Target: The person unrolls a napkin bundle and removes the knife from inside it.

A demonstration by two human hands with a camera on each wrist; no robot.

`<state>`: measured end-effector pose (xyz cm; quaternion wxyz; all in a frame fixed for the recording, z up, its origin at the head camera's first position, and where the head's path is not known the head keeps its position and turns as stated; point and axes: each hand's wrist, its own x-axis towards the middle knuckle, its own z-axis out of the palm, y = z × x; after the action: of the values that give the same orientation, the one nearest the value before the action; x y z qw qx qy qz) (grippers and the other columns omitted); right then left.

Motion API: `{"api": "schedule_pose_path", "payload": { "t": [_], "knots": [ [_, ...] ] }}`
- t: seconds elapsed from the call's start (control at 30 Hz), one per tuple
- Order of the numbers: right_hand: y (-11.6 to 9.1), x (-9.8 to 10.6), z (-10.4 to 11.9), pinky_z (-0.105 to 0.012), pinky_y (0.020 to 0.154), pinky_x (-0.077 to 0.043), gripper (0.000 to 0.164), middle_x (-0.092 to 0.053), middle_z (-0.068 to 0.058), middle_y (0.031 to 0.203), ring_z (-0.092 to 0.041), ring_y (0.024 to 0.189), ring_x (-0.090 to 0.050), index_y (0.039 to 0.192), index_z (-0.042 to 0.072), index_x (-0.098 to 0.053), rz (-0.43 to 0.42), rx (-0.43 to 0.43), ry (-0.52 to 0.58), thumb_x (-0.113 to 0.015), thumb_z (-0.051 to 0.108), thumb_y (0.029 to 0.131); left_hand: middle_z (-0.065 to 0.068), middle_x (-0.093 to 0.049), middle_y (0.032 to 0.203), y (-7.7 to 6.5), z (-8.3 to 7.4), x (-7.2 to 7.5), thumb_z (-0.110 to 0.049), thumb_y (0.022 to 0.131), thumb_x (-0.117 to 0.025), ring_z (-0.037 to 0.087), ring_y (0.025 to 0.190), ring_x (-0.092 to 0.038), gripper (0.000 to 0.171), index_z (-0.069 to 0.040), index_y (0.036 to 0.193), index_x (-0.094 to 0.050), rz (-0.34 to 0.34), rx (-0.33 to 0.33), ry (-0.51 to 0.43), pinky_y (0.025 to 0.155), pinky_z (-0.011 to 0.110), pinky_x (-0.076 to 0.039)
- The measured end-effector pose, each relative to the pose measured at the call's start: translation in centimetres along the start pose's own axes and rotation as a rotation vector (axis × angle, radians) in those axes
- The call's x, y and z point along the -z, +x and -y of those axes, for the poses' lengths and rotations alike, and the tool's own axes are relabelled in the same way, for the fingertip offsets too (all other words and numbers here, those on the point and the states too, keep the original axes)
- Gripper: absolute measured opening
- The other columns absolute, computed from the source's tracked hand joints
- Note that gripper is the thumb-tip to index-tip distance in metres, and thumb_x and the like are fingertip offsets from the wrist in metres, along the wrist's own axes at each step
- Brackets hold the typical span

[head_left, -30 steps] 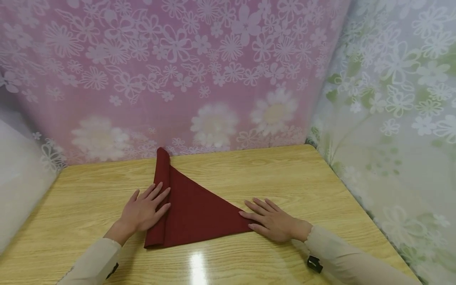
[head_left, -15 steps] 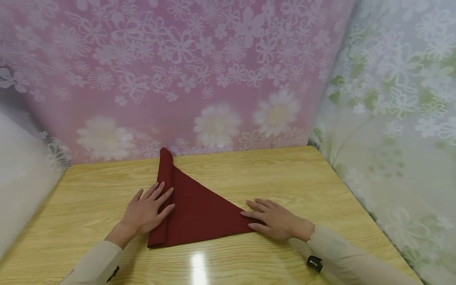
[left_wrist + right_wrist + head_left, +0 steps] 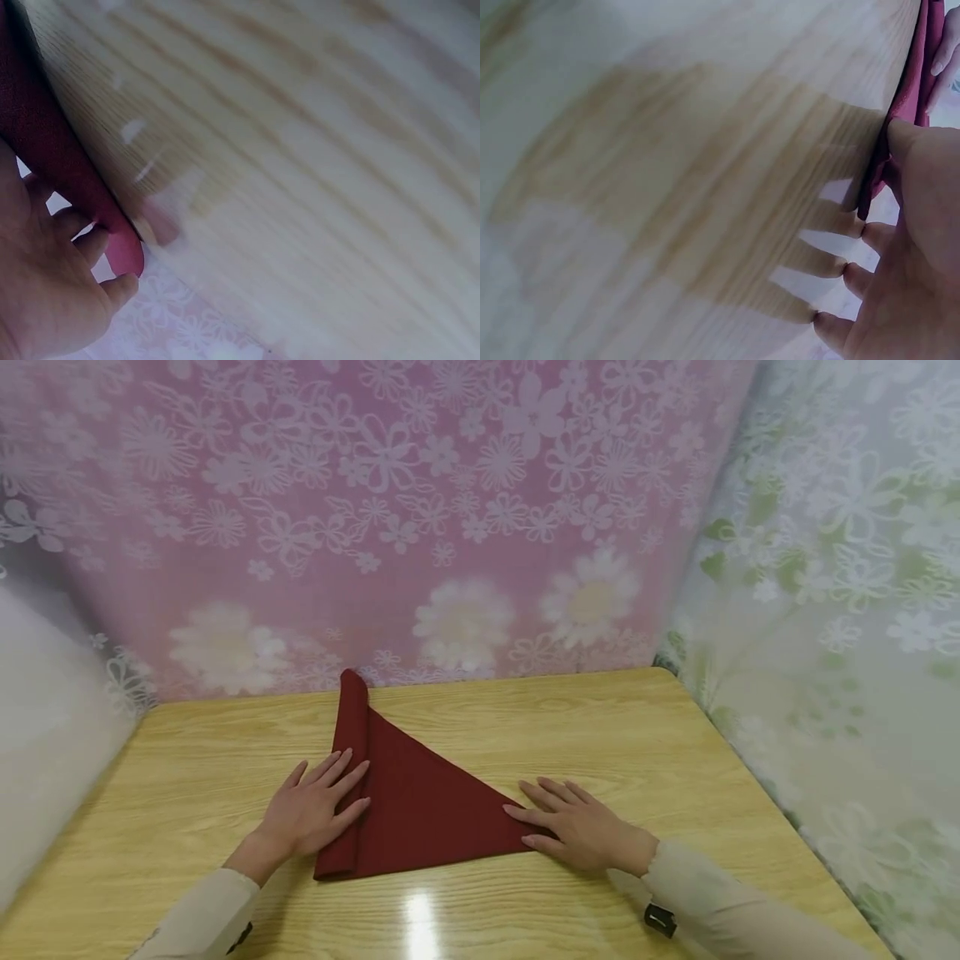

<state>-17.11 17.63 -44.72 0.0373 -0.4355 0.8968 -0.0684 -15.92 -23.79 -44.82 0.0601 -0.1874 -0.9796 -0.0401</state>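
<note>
A dark red cloth (image 3: 431, 814) lies on the table as a triangle, its left side rolled or folded into a thick band (image 3: 352, 727) that runs front to back. My left hand (image 3: 311, 810) rests on that band with spread, straight fingers. At the cloth's pointed right corner is my right hand (image 3: 577, 828), its thumb and forefinger on the tip and the other fingers on the wood. The left wrist view shows the red roll (image 3: 67, 157) under the fingers. In the right wrist view the thumb touches the cloth's edge (image 3: 907, 97), and the other fingertips meet the table.
The wood-grain table (image 3: 600, 727) reaches back to a pink flowered curtain (image 3: 450, 527). A pale flowered sheet (image 3: 847, 610) hangs along the right side, and a whitish sheet (image 3: 52, 727) along the left. A light glare (image 3: 420, 927) shows near the front.
The whole view has shifted slightly, so table and cloth appear a little farther right. Both hands stay in nearly the same places on the cloth, whose shape looks the same.
</note>
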Motion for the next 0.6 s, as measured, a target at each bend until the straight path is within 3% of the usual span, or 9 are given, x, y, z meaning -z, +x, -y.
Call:
{"api": "schedule_pose_path", "payload": {
  "t": [0.43, 0.6],
  "knots": [
    [-0.6, -0.3, -0.5, -0.059, 0.107, -0.024, 0.049, -0.024, -0.005, 0.156, -0.033, 0.141, -0.022, 0.149, 0.029, -0.036, 0.032, -0.038, -0.032, -0.033, 0.046, 0.103, 0.011, -0.031, 0.152, 0.6, -0.5, -0.6, -0.051, 0.099, -0.042, 0.028, 0.139, -0.028, 0.059, -0.017, 0.147, -0.042, -0.006, -0.005, -0.031, 0.108, 0.059, -0.022],
    [-1.0, -0.1, -0.9, -0.058, 0.107, -0.023, 0.048, -0.026, -0.007, 0.155, -0.035, 0.140, -0.022, 0.149, 0.025, -0.038, 0.017, -0.023, -0.026, -0.037, 0.041, 0.103, 0.012, -0.030, 0.152, 1.2, -1.0, -0.6, -0.049, 0.099, -0.043, 0.029, 0.139, -0.027, 0.058, -0.016, 0.146, -0.042, 0.006, -0.011, -0.039, 0.108, 0.058, -0.023]
  ]
}}
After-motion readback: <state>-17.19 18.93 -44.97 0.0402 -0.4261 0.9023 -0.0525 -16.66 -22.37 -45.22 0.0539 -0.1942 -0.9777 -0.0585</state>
